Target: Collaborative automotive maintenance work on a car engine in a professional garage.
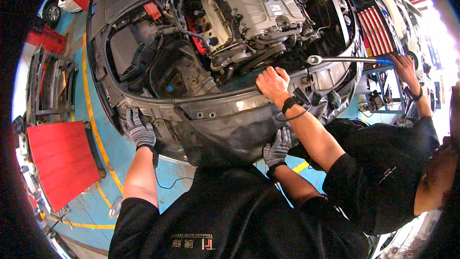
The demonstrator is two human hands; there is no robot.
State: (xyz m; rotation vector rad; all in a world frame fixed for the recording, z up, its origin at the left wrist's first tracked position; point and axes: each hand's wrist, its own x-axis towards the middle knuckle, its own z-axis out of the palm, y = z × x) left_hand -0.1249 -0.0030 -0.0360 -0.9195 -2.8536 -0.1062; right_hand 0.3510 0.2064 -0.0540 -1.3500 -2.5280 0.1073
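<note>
In a grey striped glove, my left hand lies flat on the front left edge of a car's open engine bay, fingers stretched out. My right hand, gloved the same way, rests with straight fingers against a black fender cover draped over the car's front. Neither hand grips anything. Behind the metal front crossmember sits the engine, topped by a silver engine cover. A co-worker at my right leans in, one bare hand on the front rail, the other holding a long-handled wrench level over the bay.
A black plastic housing fills the bay's left side. On the blue floor at left stand a red panel and a dark metal rack. A tool cart stands beyond the co-worker's wrench. Cables hang below the bumper.
</note>
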